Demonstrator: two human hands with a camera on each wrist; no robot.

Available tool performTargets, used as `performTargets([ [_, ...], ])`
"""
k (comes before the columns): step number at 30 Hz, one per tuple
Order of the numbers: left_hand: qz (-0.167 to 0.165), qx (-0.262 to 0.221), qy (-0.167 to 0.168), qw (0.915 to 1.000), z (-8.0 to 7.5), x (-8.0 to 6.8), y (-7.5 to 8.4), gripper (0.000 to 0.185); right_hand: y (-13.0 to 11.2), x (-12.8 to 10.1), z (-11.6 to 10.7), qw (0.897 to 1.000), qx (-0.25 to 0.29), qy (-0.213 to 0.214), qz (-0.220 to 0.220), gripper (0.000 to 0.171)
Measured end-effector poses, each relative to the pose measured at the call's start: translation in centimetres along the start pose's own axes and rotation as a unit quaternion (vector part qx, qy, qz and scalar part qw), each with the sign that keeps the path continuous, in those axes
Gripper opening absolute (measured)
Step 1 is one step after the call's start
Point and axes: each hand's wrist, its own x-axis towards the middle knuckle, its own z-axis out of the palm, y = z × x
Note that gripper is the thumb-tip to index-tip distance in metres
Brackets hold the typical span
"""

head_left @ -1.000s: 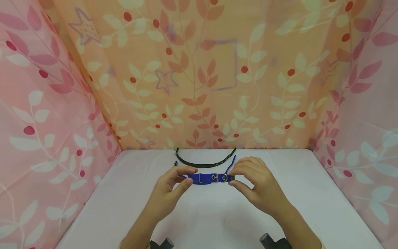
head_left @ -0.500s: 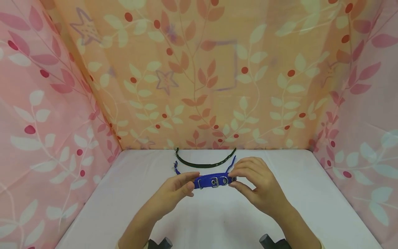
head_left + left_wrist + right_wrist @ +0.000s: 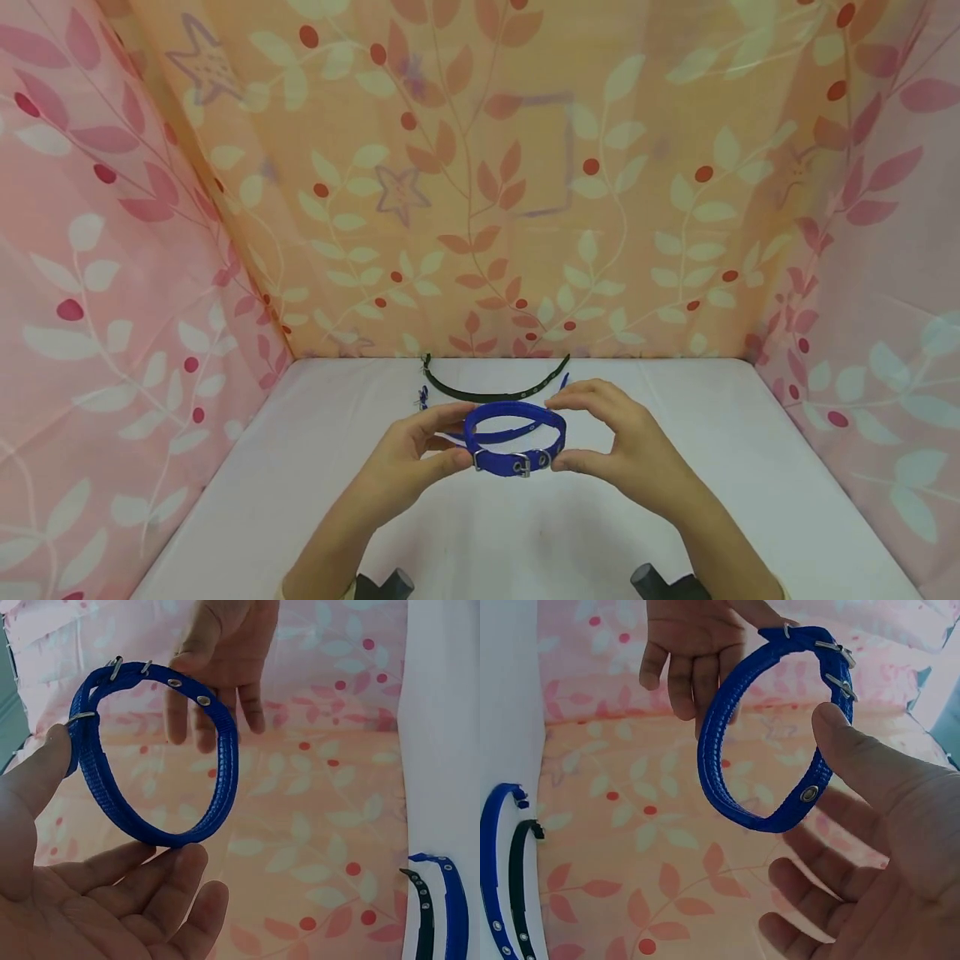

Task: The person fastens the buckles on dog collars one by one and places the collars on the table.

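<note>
A blue collar (image 3: 495, 463), buckled into a loop with metal buckle, rings and eyelets, is held up above the table between both hands. My left hand (image 3: 408, 458) pinches its left side, thumb low near a metal loop and fingertips at the upper edge. On the opposite side, my right hand (image 3: 626, 442) holds it between thumb and fingers. In the right wrist view, the right thumb (image 3: 840, 731) presses the band beside the buckle. Behind the loop, a second blue collar (image 3: 454, 900) lies unfastened on the table, partly hidden by the held collar and hands in the head view.
A dark collar (image 3: 480, 397) lies stretched in a curve near the back edge of the white table (image 3: 517, 542). Patterned cloth walls (image 3: 480, 208) stand behind and at both sides. Dark camera mounts (image 3: 393, 583) show at the wrists.
The held blue collar has tilted from nearly edge-on so that its round opening now shows. Its buckled front has dropped lower, and both hands have changed their hold at its sides.
</note>
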Motion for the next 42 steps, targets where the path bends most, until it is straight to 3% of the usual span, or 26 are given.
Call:
performTargets([
  [5, 0.008, 0.006, 0.029, 0.9995, 0.3, 0.0, 0.0, 0.052, -0.2, 0.0, 0.1, 0.993, 0.017, -0.033, 0.112, 0.073],
  [8, 0.015, 0.007, 0.054, 0.9984, 0.5, 0.0, -0.1, 0.050, -0.2, 0.1, 0.2, 0.989, 0.042, -0.044, 0.137, 0.069],
  [16, 0.040, 0.002, 0.115, 0.9926, 0.4, 0.1, 0.0, 0.047, 0.2, 0.5, 0.8, 0.982, 0.149, -0.026, 0.117, 0.055],
  [22, 0.061, -0.005, 0.146, 0.9874, 0.1, 0.1, -0.2, 0.044, 0.4, 1.0, 2.5, 0.956, 0.259, 0.023, 0.140, 0.051],
  [25, 0.076, -0.017, 0.155, 0.9848, 0.1, 0.0, -0.9, 0.044, 0.6, 1.2, 3.4, 0.946, 0.275, 0.030, 0.167, 0.050],
  [30, 0.088, -0.021, 0.171, 0.9811, -0.4, -0.7, -2.7, 0.048, 1.1, 1.9, 5.0, 0.949, 0.273, 0.013, 0.160, 0.051],
  [36, 0.070, -0.010, 0.169, 0.9830, -2.0, -1.7, -4.8, 0.050, 1.5, 2.5, 7.6, 0.936, 0.301, -0.023, 0.183, 0.053],
  [42, 0.003, 0.004, 0.156, 0.9878, -3.7, -2.8, -6.3, 0.052, 1.8, 3.0, 10.4, 0.926, 0.301, -0.037, 0.224, 0.054],
])
